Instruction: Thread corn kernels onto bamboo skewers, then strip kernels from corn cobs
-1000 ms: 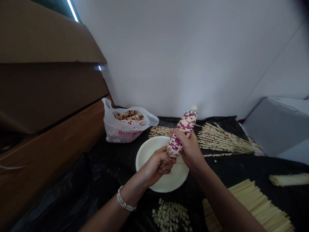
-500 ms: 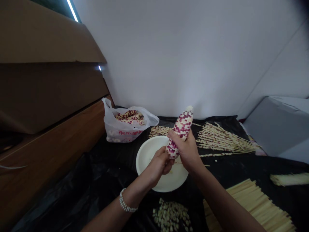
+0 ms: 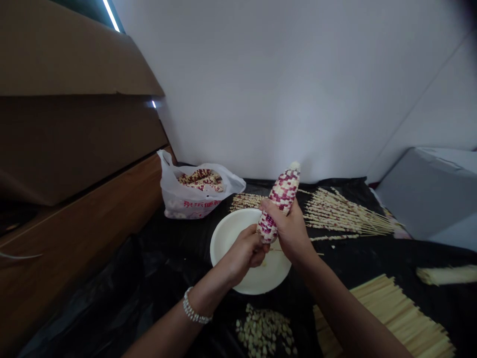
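A corn cob point(image 3: 283, 191) with purple and cream kernels stands tilted over a white bowl point(image 3: 229, 238), its pale tip pointing up and away. My right hand point(image 3: 292, 228) is wrapped round the cob's middle, thumb across its near side. At the cob's lower end, my left hand point(image 3: 246, 251) is closed with its fingertips against it, and a beaded bracelet point(image 3: 193, 307) circles that wrist. A thin stick point(image 3: 316, 254) shows to the right, past my right wrist. What lies between my left fingertips is partly hidden.
Left of the bowl, a white plastic bag point(image 3: 169, 199) holds more cobs. Kernel-covered sticks point(image 3: 339, 214) fan out at the right. Pale kernels point(image 3: 264, 330) lie in front, bare flat sticks point(image 3: 398, 318) front right, and a pale bundle point(image 3: 447, 275) far right. A wall stands behind.
The cob and both hands have shifted very slightly; both hands keep the same hold. Nothing else has visibly changed.
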Tool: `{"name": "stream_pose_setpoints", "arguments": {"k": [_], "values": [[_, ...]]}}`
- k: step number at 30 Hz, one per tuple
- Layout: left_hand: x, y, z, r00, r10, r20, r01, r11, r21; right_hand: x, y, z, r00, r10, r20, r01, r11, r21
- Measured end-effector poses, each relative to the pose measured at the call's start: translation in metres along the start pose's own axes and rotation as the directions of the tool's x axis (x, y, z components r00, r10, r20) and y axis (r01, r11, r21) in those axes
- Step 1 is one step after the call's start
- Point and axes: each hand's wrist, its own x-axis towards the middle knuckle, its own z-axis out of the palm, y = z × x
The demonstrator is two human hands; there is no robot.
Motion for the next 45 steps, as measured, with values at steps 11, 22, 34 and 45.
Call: {"name": "stream_pose_setpoints", "arguments": {"k": [11, 22, 34, 45], "values": [[-0.001, 0.003, -0.005, 0.996, -0.01, 0.089, 0.015, 0.998, -0.059, 0.003, 0.0, -0.002, 1.0, -0.025, -0.013, 0.024, 0.999, -0.047], [0.007, -0.009, -0.003, 0.999, 0.031, -0.038, -0.029, 0.998, 0.061, -0.002, -0.005, 0.0, 0.998, -0.061, 0.011, 0.062, 0.991, -0.12], [0.0, 0.004, -0.006, 0.992, -0.038, 0.12, 0.046, 0.997, -0.063, 0.002, 0.0, -0.003, 0.999, -0.044, 0.018, 0.045, 0.997, -0.058], [0.004, -0.008, 0.002, 0.998, 0.017, -0.057, -0.013, 0.996, 0.083, -0.002, -0.004, 0.0, 0.999, -0.053, 0.006, 0.053, 0.995, -0.088]]}}
